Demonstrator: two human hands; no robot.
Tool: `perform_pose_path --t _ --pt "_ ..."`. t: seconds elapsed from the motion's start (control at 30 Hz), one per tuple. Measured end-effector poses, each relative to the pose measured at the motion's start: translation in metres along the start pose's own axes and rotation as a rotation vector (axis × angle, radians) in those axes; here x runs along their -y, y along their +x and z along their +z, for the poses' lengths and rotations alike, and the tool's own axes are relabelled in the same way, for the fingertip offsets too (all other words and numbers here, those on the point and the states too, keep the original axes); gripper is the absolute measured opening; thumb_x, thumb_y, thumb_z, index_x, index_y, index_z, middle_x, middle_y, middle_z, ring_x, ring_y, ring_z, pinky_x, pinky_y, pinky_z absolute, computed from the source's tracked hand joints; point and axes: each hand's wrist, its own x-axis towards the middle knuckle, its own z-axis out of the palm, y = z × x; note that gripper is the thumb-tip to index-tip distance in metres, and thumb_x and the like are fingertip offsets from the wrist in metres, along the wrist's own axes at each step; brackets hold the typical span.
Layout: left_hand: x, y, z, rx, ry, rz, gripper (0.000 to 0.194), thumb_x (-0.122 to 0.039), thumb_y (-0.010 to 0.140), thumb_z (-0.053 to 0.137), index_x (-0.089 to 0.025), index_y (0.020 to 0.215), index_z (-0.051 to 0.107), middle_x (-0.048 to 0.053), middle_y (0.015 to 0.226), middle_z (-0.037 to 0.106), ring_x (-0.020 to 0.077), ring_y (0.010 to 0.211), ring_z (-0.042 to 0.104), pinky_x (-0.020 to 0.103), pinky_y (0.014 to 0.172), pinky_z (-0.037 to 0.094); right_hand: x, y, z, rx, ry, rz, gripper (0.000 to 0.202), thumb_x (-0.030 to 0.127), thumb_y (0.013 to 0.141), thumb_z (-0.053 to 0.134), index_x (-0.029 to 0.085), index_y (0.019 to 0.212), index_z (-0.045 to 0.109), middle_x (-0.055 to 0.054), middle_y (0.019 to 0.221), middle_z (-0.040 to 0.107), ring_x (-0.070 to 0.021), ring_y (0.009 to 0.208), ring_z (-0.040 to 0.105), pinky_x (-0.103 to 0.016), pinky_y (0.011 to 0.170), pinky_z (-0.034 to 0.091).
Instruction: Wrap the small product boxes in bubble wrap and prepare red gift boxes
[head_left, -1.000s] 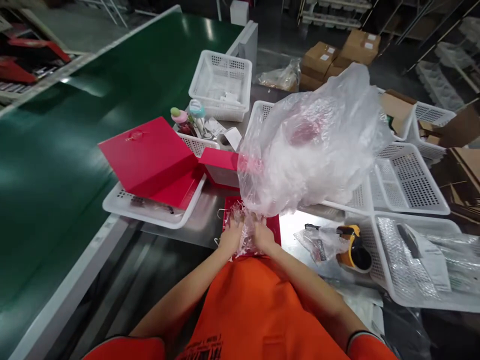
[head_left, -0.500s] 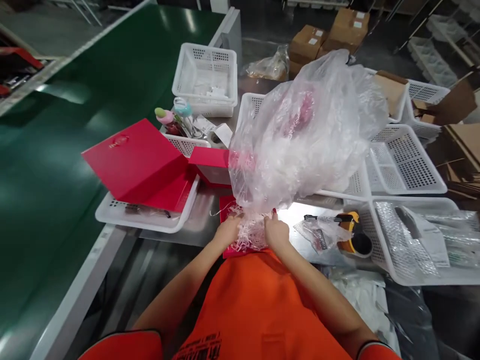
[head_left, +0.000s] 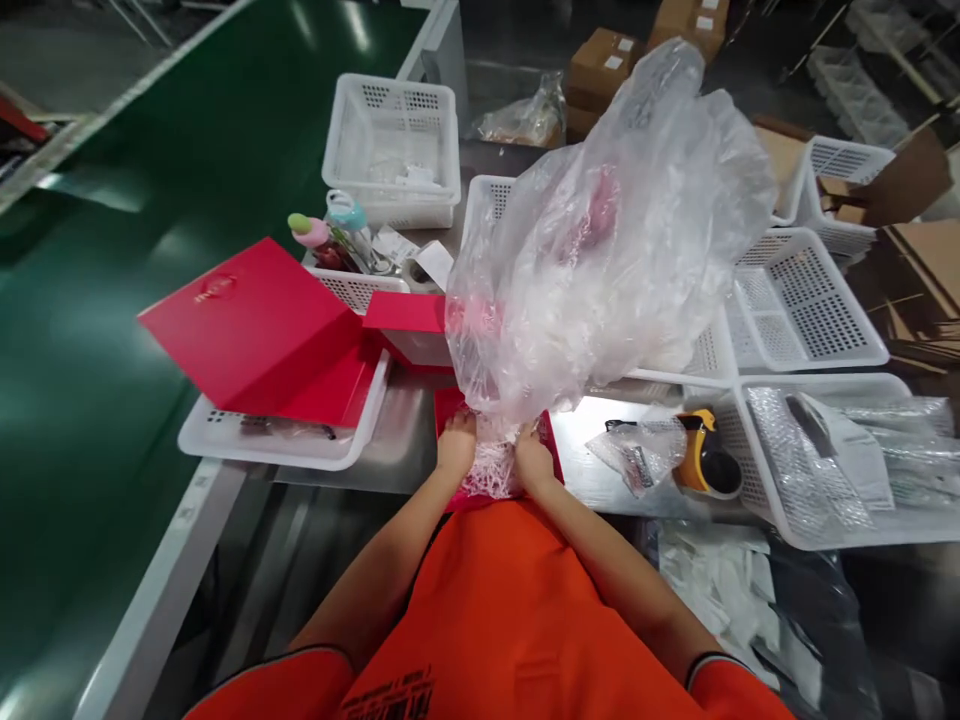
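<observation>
My left hand [head_left: 456,447] and my right hand [head_left: 532,459] press on either side of a clump of white shredded paper [head_left: 492,470] that lies in a small red box [head_left: 448,405] at the near edge of the metal table [head_left: 397,440]. Both hands touch the shreds; their fingers curl around the clump. A large clear plastic bag [head_left: 607,240] full of the same filling rises just behind my hands and hides the far part of the box. An open red gift box [head_left: 262,335] lies to the left on a white tray [head_left: 247,445].
White perforated baskets [head_left: 394,150] [head_left: 806,310] stand behind and to the right. A yellow tape dispenser [head_left: 701,465] and a small plastic packet [head_left: 637,460] lie right of my hands. A green conveyor belt [head_left: 150,200] runs along the left. Cardboard boxes [head_left: 604,65] sit at the back.
My hands have drawn closer together around the shredded paper. The view has tilted slightly, so the bag and baskets sit higher in the frame.
</observation>
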Motion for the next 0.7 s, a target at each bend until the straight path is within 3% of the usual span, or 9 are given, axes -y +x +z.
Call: perform_pose_path --t 0.13,0.23,0.3,0.37,0.43,0.5,0.57,0.63,0.7 --pt "0.006 -0.016 -0.025 -0.16 0.058 -0.044 0.047 -0.012 0.097 0.031 -0.013 0.135 0.06 0.021 0.14 0.057 0.035 0.128 0.055 0.042 0.09 0.056 -0.007 -0.017 -0.014 -0.018 0.055 -0.041 0.058 0.015 0.094 0.05 0.012 0.151 0.043 -0.027 0.145 0.054 -0.0281 0.109 0.071 -0.035 0.086 0.059" --pt "0.011 -0.025 -0.032 -0.214 0.008 0.047 0.044 -0.013 0.094 0.041 -0.016 0.131 0.062 0.021 0.14 0.057 0.0377 0.126 0.056 0.048 0.094 0.055 -0.039 -0.037 -0.032 -0.115 0.162 -0.147 0.048 0.018 0.094 0.053 0.025 0.141 0.058 -0.013 0.154 0.05 -0.0243 0.118 0.066 -0.032 0.094 0.055" --pt "0.009 -0.025 -0.023 -0.201 -0.109 0.11 0.041 -0.016 0.093 0.045 -0.013 0.131 0.062 0.023 0.137 0.059 0.0369 0.12 0.06 0.05 0.098 0.053 -0.078 -0.05 -0.041 -0.277 0.244 -0.104 0.041 0.018 0.098 0.043 0.025 0.132 0.064 -0.01 0.143 0.06 -0.0213 0.112 0.067 -0.031 0.095 0.053" --pt "0.003 -0.022 -0.006 -0.173 -0.2 0.164 0.042 -0.021 0.094 0.047 -0.012 0.133 0.06 0.023 0.137 0.059 0.0352 0.119 0.062 0.048 0.1 0.053 -0.124 -0.058 -0.044 -0.44 0.241 0.079 0.04 0.019 0.1 0.038 0.02 0.129 0.065 -0.012 0.129 0.066 -0.0215 0.105 0.066 -0.032 0.094 0.051" --pt "-0.007 -0.018 0.011 -0.117 -0.217 0.212 0.04 -0.021 0.091 0.055 -0.015 0.13 0.063 0.02 0.136 0.062 0.033 0.119 0.063 0.046 0.101 0.053 -0.165 -0.06 -0.04 -0.53 0.17 0.279 0.037 0.022 0.097 0.046 0.016 0.129 0.063 -0.019 0.129 0.064 -0.0269 0.111 0.063 -0.036 0.094 0.049" --pt "-0.014 -0.017 0.022 -0.045 -0.188 0.227 0.038 -0.015 0.084 0.061 -0.018 0.122 0.068 0.018 0.134 0.065 0.0318 0.116 0.065 0.044 0.098 0.055 -0.192 -0.056 -0.029 -0.51 0.084 0.4 0.044 0.026 0.093 0.057 0.011 0.134 0.059 -0.025 0.132 0.06 -0.0328 0.117 0.06 -0.04 0.096 0.047" --pt "-0.017 -0.022 0.022 -0.009 -0.15 0.221 0.039 -0.009 0.082 0.059 -0.018 0.119 0.071 0.018 0.137 0.065 0.0319 0.114 0.067 0.044 0.095 0.057 -0.202 -0.05 -0.017 -0.403 0.013 0.453 0.052 0.027 0.094 0.058 0.006 0.14 0.053 -0.027 0.129 0.061 -0.0351 0.117 0.06 -0.041 0.094 0.047" --pt "-0.013 -0.033 0.012 -0.028 -0.121 0.214 0.041 -0.008 0.087 0.052 -0.018 0.122 0.071 0.017 0.142 0.063 0.0322 0.118 0.066 0.045 0.097 0.057 -0.203 -0.048 -0.006 -0.305 -0.041 0.482 0.05 0.026 0.098 0.049 0.003 0.143 0.049 -0.026 0.123 0.065 -0.0336 0.112 0.063 -0.04 0.091 0.048" --pt "-0.004 -0.046 -0.002 -0.114 -0.126 0.2 0.042 -0.009 0.091 0.045 -0.02 0.121 0.072 0.013 0.139 0.066 0.0311 0.122 0.063 0.044 0.102 0.055 -0.203 -0.054 0.0 -0.296 -0.049 0.488 0.047 0.022 0.1 0.041 0.003 0.141 0.05 -0.026 0.12 0.066 -0.0325 0.11 0.064 -0.039 0.09 0.049"
